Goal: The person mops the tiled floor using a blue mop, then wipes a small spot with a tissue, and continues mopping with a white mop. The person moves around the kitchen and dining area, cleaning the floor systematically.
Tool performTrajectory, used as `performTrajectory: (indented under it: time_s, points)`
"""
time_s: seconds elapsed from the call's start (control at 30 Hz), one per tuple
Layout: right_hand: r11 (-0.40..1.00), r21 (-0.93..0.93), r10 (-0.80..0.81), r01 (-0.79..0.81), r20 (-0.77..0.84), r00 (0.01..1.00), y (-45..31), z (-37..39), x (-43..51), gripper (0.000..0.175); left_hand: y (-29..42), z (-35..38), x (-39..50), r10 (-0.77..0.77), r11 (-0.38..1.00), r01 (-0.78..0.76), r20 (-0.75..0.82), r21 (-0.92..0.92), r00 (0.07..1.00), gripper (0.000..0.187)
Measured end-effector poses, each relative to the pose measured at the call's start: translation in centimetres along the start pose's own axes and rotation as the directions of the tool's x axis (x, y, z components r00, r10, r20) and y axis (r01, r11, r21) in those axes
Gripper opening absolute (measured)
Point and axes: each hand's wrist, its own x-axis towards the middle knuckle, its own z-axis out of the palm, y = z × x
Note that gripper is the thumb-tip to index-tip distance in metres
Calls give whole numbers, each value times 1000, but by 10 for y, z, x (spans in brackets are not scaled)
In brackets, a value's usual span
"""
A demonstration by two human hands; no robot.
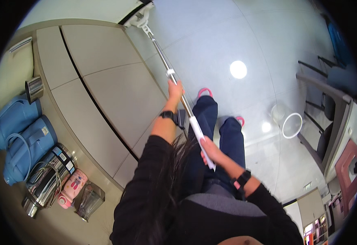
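Observation:
A mop with a metal pole [161,53] slants from my lap up to the far left of the floor. My left hand [175,89] grips the pole just below its white collar [170,72]. Lower down, my right hand [209,149] is closed around the white handle sleeve [197,130] near its end. At the far end, the white mop head [140,19] lies on the floor against the dark skirting, by the corner of the cabinet [120,58]. Both wrists wear black bands.
Two blue thermos jugs [30,150], a steel kettle [51,173], a pink bottle [73,186] and a clear container [89,201] stand on the counter at left. To the right are a white bin [281,118], a table edge [334,122], dark chairs [325,137] and a reddish stool [346,165].

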Motion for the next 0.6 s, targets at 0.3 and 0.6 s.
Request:
performTrajectory:
  time_s: [0.3,0.6]
  points:
    - [980,-189,23,-64,-211,977,61,-72,-112,34,-57,70,-133,-63,897,123,151,-425,987,27]
    - [999,41,-3,14,-258,966,124,-93,-194,37,-88,101,-234,-121,928,209,281,-309,952,45]
